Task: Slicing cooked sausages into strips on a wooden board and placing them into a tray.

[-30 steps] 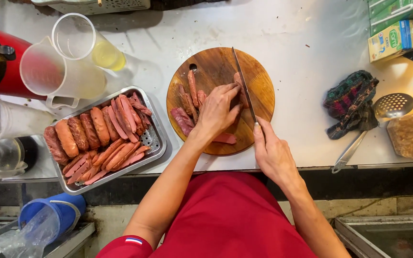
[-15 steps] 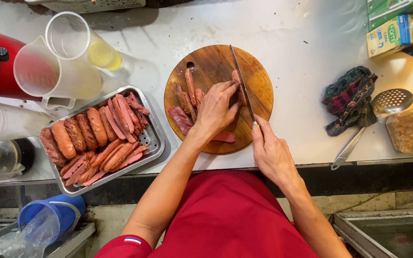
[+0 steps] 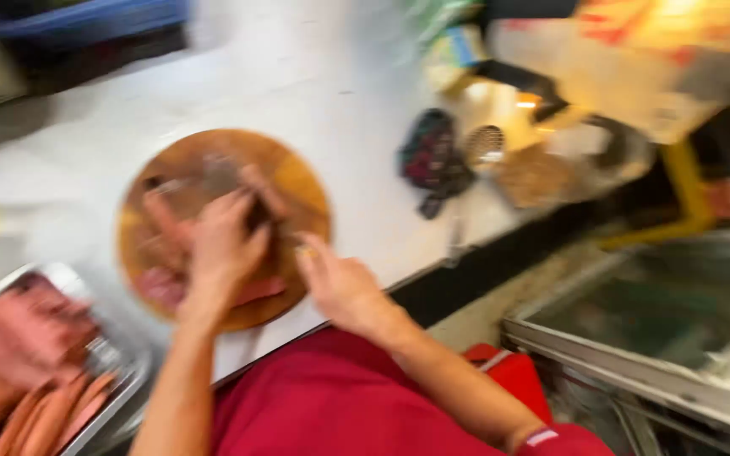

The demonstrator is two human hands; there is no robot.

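The view is heavily blurred. A round wooden cutting board [image 3: 297, 181] lies on the white counter [image 3: 314, 93]. My left hand [image 3: 221, 241] rests on the board, fingers curled over a reddish sausage [image 3: 259, 186]. More pink sausage pieces [image 3: 158, 287] lie at the board's near left. My right hand [image 3: 340, 283] is at the board's near right edge, closed around a knife whose dark blade [image 3: 257, 215] shows as a smear beside my left fingers.
A metal tray [image 3: 124, 371] of sausages [image 3: 27, 338] stands at the lower left. A dark cloth [image 3: 428, 160] and a slotted skimmer [image 3: 485, 143] lie right of the board. A steel basin [image 3: 635, 338] sits lower right, beyond the counter's edge.
The camera has swung sharply to the right and tilted, blurring everything. The board and both hands now sit left of centre. The jugs have left the view.
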